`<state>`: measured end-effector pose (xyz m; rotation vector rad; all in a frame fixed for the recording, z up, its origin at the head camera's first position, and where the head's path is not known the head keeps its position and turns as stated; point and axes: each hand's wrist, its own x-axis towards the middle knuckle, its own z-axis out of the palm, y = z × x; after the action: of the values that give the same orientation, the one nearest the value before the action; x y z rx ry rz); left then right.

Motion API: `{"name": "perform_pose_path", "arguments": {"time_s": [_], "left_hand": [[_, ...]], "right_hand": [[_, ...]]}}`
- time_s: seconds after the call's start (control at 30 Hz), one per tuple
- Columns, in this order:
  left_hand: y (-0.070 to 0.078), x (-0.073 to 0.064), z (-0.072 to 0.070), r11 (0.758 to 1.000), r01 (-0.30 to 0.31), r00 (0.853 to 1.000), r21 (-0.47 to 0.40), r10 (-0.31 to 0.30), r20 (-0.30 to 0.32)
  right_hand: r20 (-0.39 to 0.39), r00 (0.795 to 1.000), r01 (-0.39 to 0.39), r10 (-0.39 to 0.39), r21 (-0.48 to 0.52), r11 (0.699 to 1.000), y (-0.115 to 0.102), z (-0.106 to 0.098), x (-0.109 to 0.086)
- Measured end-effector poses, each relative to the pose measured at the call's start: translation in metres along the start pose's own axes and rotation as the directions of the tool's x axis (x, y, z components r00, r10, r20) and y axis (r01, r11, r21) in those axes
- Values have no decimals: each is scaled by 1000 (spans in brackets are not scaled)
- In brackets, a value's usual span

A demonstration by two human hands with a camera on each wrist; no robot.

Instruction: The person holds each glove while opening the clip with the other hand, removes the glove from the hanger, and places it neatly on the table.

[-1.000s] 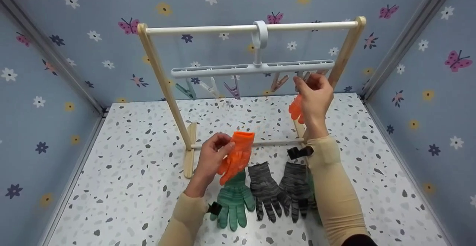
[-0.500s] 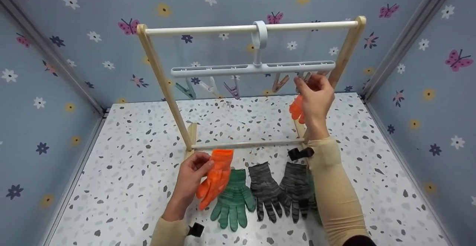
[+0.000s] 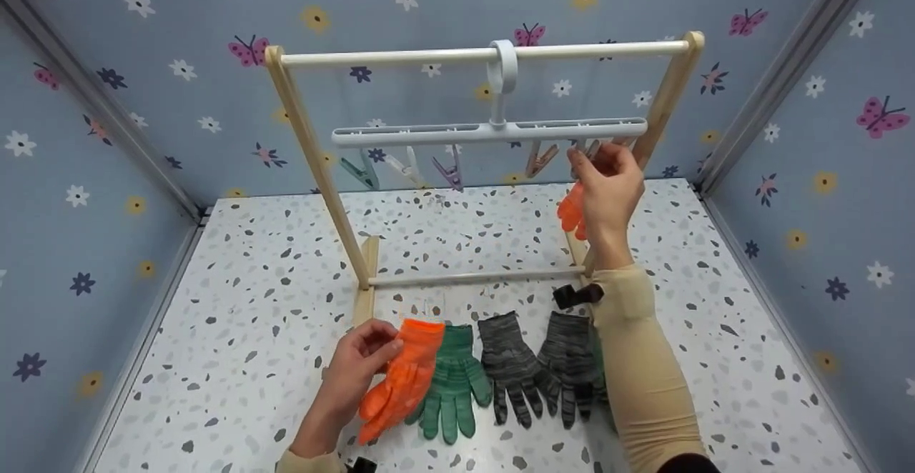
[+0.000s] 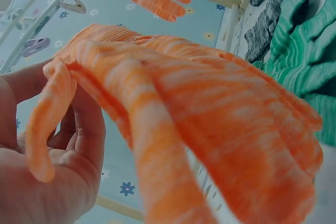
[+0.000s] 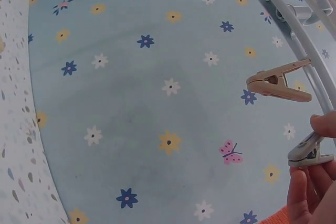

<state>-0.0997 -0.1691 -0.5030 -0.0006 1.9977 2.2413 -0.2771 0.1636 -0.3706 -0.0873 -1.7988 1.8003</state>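
Observation:
My left hand (image 3: pixel 357 362) pinches an orange glove (image 3: pixel 411 369) near its cuff, low at the left front, with the glove's fingers drooping down and left. My right hand (image 3: pixel 612 191) is raised under the right end of a pale hanger (image 3: pixel 422 135). Between its thumb and fingers it holds a grey clothespin (image 5: pixel 306 153), seen in the right wrist view. A second orange glove (image 3: pixel 570 212) hangs behind the right hand, its top hidden in the head view. Beside the held clothespin hangs a brown clothespin (image 3: pixel 540 161).
The hanger hooks over the rod of a wooden rack (image 3: pixel 314 166). Green (image 3: pixel 359 171), white (image 3: pixel 406 167) and purple (image 3: pixel 450 173) clothespins hang at its left. On the speckled table lie a green glove (image 3: pixel 454 394) and two grey gloves (image 3: pixel 509 359); more green shows beside the right sleeve.
My left hand has moved down and left, carrying the orange glove away from the rack toward the front. The right hand has stayed at the grey clothespin.

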Motion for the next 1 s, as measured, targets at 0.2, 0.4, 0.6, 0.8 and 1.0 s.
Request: {"name": "perform_pose_path", "arguments": {"time_s": [0.2, 0.4, 0.6, 0.8, 1.0], "left_hand": [[-13, 2, -1, 997, 65, 994, -29, -62, 87], [-33, 16, -8, 995, 99, 995, -20, -100, -25], [-49, 31, -18, 988, 151, 975, 19, -146, -167], [-58, 36, -25, 976, 168, 965, 135, -135, -223], [-64, 41, -27, 955, 163, 963, 246, -99, -251]], "right_hand": [[2, 1000, -23, 23, 6, 1000, 1, -1, 2], [4, 1000, -22, 22, 15, 1000, 0, 0, 1], [4, 1000, 3, -3, 26, 1000, 0, 0, -1], [2, 999, 34, -34, 10, 999, 0, 0, -3], [20, 999, 35, -36, 21, 999, 5, -1, -2]]}}
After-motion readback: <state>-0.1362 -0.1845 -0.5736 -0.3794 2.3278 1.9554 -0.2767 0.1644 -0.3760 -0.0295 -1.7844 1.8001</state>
